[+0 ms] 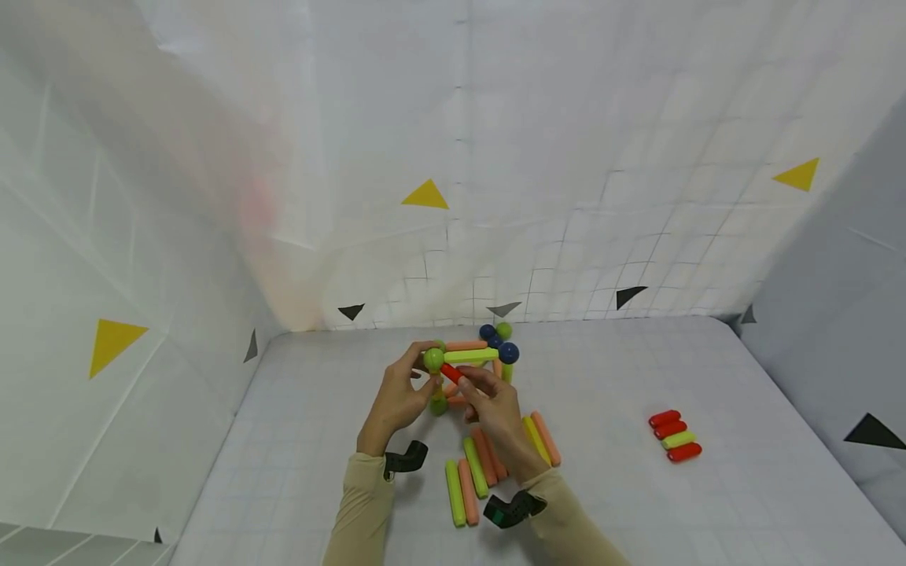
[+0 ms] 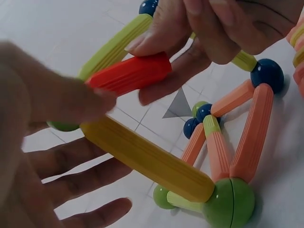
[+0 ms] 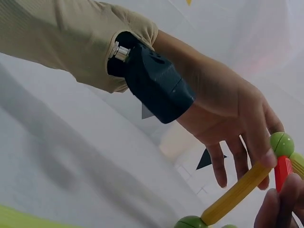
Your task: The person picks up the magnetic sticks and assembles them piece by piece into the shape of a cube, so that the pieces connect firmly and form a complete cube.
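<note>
My left hand pinches a green ball at an upper corner of a frame of rods and balls. A yellow rod slopes down from that ball to a lower green ball. Between thumb and fingers, my right hand holds a short red rod, its far end right at the upper green ball. A lime rod runs from the same corner to a blue ball. Orange rods form lower parts of the frame, partly hidden behind the hands.
Loose lime and orange rods lie in front of the frame, partly under the right forearm. A yellow rod lies beside another orange one. Several short red and lime rods sit at the right. Blue and green balls rest behind the frame.
</note>
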Demonstrator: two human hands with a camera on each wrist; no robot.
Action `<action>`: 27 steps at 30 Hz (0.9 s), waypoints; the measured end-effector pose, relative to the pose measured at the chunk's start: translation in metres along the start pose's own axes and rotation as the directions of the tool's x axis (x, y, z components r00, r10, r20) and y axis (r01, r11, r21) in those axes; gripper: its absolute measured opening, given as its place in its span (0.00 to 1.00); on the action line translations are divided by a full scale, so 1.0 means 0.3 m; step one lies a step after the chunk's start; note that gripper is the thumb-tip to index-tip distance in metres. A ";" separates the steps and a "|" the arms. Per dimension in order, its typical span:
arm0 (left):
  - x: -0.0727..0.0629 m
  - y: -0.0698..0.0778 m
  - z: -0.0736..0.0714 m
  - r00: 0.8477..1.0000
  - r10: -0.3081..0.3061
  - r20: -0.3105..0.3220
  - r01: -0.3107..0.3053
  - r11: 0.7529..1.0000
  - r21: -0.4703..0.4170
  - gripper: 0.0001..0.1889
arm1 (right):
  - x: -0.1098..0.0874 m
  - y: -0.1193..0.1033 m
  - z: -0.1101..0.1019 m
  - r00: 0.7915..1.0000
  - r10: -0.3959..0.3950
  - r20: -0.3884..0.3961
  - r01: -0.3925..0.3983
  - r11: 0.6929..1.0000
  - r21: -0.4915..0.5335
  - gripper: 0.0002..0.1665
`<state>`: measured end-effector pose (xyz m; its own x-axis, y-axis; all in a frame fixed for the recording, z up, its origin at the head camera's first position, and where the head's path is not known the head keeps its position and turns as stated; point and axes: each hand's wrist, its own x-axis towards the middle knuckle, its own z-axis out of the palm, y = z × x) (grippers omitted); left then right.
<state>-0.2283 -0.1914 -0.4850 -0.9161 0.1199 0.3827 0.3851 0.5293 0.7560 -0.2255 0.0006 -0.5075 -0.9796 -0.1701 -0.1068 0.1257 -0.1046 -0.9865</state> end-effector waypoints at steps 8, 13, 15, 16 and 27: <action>-0.001 0.001 0.013 1.000 0.002 -0.016 -0.003 0.998 -0.056 0.23 | -0.053 -0.019 -0.074 0.991 -0.120 -0.050 0.109 0.975 -0.194 0.18; 0.005 -0.003 0.014 0.999 -0.012 -0.037 0.010 0.997 -0.072 0.21 | -0.079 -0.034 -0.185 0.968 -0.247 -0.038 0.171 0.766 -0.620 0.14; 0.008 -0.003 0.015 0.999 -0.013 -0.050 0.009 0.996 -0.093 0.21 | -0.078 -0.043 -0.241 0.974 -0.222 -0.035 0.116 0.629 -0.768 0.20; 0.009 -0.004 0.015 0.998 -0.017 -0.054 0.011 0.994 -0.105 0.21 | -0.076 -0.048 -0.269 0.981 -0.189 -0.040 0.075 0.564 -0.822 0.23; 0.003 -0.006 0.029 0.999 -0.031 -0.034 0.023 0.975 -0.222 0.22 | -0.056 -0.045 -0.441 0.989 0.150 -0.019 -0.082 0.428 -0.900 0.22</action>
<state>-0.2309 -0.1849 -0.4906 -0.9234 0.0745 0.3766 0.3791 0.3323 0.8636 -0.2316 0.1345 -0.5086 -0.9525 -0.1653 -0.2557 -0.0069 0.8513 -0.5246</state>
